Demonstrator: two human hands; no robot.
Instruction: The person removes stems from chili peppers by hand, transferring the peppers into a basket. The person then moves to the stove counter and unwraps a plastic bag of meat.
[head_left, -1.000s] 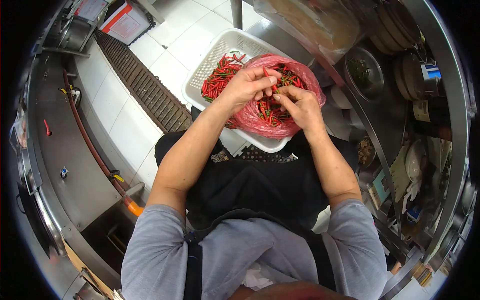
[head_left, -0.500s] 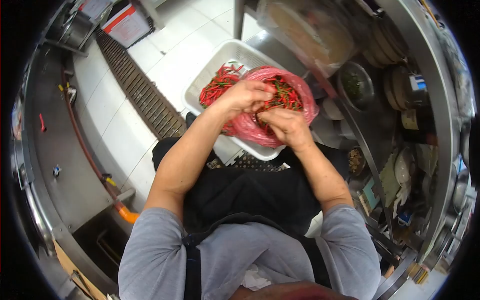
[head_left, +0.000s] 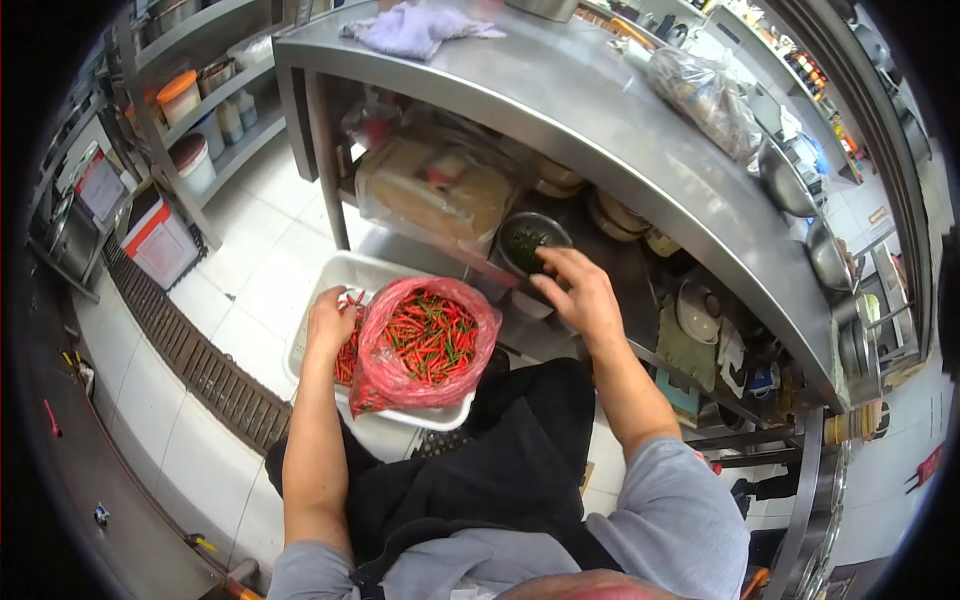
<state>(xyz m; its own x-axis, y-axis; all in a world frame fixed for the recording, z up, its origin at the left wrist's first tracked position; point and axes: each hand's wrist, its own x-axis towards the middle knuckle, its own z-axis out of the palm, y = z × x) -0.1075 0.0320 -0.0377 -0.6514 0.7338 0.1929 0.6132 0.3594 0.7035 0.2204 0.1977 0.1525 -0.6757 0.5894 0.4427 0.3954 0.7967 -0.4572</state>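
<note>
My left hand (head_left: 330,322) is over the left side of a white plastic basket (head_left: 300,335), its curved fingers apart just above loose red chilies (head_left: 347,360). Beside it in the basket stands a pink plastic bag (head_left: 375,385), its mouth wide and full of red chilies with green stems (head_left: 430,338). Out to the right, my right hand (head_left: 585,295) has thumb and fingers spread. Its fingertips are near the rim of a metal bowl (head_left: 562,235) holding small green bits (head_left: 525,245). Nothing shows in the right hand.
A steel worktable (head_left: 560,95) curves overhead, with a lilac cloth (head_left: 420,28) on top. Its lower shelf holds a large wrapped package (head_left: 435,195) and stacked round containers (head_left: 610,215). A drain grate (head_left: 180,335) runs across the tiled floor at left, near a white-and-red box (head_left: 160,245).
Both hands have left the bag's mouth and moved apart: the left to the loose chilies, the right to the metal bowl. The view has turned to the right, showing more worktable.
</note>
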